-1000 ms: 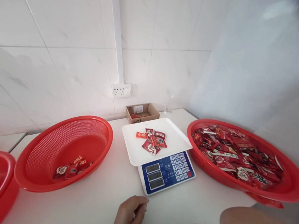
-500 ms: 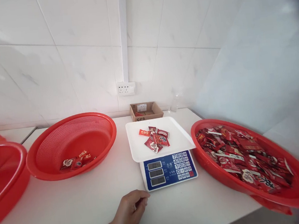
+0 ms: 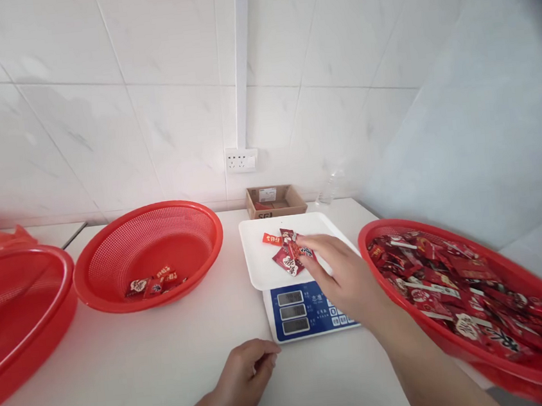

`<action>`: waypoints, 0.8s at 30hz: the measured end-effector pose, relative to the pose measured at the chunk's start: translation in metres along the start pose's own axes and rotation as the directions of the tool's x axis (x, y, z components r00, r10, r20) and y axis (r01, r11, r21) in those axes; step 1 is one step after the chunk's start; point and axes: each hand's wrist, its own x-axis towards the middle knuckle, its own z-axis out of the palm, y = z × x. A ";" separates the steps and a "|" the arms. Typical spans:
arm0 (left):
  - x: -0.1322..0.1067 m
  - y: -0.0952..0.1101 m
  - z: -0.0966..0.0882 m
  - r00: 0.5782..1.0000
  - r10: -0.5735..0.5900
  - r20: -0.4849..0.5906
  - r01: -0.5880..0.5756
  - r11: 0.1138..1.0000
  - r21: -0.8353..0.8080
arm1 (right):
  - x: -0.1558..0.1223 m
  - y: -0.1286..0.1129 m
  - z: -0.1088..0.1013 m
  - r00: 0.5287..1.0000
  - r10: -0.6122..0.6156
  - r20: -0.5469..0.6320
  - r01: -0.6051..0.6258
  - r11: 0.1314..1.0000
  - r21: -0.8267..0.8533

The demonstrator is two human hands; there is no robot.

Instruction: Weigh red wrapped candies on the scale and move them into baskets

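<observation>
On the white weighing tray (image 3: 264, 275) of a digital scale (image 3: 295, 317) lies a small pile of red snack packets (image 3: 287, 261) with one small orange-red packet (image 3: 271, 239). My right hand (image 3: 341, 270) reaches over the tray from the right. Its thumb and fingertips close on a red packet in the pile and partly cover it. Part of the scale's keypad is hidden behind this hand. My left hand (image 3: 246, 380) rests on the table by the scale's front left corner, fingers curled together with nothing seen in them.
A red basket (image 3: 375, 231) full of red packets stands on the right. To the left, another red basket (image 3: 200, 226) holds several packets, with a third red basket (image 3: 65, 276) beyond it. Behind the scale are a cardboard box (image 3: 295, 203) and a clear plastic bottle (image 3: 330, 189).
My right hand has come into view from the lower right and reached the packets on the tray. My left hand stays by the scale. The view has shifted slightly left.
</observation>
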 end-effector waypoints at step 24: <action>-0.003 0.003 -0.001 0.999 0.044 0.006 -0.044 0.999 0.025 | 0.055 0.050 0.055 0.889 0.191 0.417 -0.085 0.962 -0.260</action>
